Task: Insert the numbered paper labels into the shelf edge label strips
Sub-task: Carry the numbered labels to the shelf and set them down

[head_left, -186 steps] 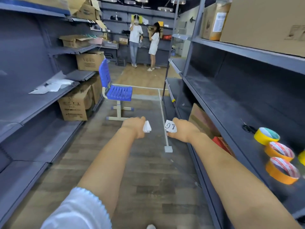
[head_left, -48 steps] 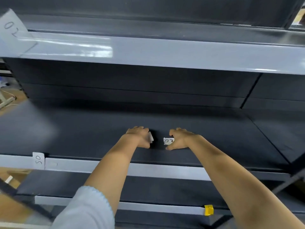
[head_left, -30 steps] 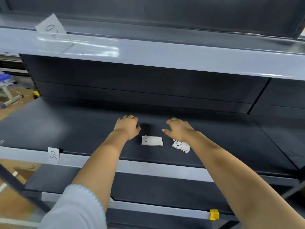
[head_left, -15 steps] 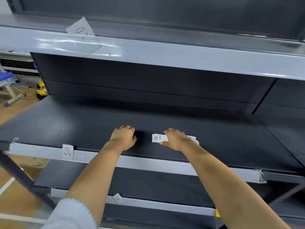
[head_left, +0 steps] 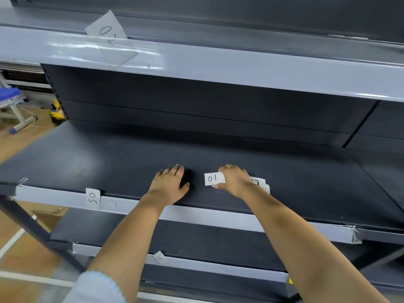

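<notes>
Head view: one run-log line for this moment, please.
left hand: flat on shelf | right hand: pinching label 01 | other labels: beside right hand

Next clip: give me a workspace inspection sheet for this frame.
Surface: dark grey metal shelf, bare apart from labels.
Job's things: white paper label marked 01 and small label pile on the shelf; label marked 50 in the light grey edge strip.
Clutter: nothing seen.
Hands: left hand flat on the shelf; right hand pinching label 01.
Cables: thin cord on the floor.
Surroundings: wooden floor.
</notes>
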A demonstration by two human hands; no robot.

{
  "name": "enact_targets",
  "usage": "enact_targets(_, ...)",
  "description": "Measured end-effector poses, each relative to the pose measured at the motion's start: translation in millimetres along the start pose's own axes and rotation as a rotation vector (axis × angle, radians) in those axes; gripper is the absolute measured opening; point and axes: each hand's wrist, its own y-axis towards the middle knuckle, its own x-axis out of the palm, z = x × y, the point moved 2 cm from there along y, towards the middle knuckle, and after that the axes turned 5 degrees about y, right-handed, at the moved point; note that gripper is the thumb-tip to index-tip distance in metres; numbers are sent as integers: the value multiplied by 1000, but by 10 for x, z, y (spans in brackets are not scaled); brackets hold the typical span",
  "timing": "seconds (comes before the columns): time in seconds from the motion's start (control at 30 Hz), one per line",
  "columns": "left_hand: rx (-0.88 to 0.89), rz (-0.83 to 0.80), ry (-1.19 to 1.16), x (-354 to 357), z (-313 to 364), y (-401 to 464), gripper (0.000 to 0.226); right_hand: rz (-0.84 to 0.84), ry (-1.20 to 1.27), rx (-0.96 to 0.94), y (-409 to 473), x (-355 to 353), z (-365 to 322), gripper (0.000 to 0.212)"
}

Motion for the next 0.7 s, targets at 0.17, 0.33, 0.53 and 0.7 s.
enact_targets(0.17, 58, 96, 4, -42, 9, -100, 48, 107, 17, 16, -142, -67, -74, 51)
enact_targets(0.33, 100, 177, 26, -119, -9, -289, 38, 230, 169, 34, -468, -122, -241, 42)
enact_targets(0.53, 91, 214, -64, -238, 26, -543, 41, 364, 276, -23, -945, -303, -548, 42)
enact_targets(0.7, 128, 239, -116, -359, 169, -686, 44, 479, 441, -66, -1342, -575, -739, 31)
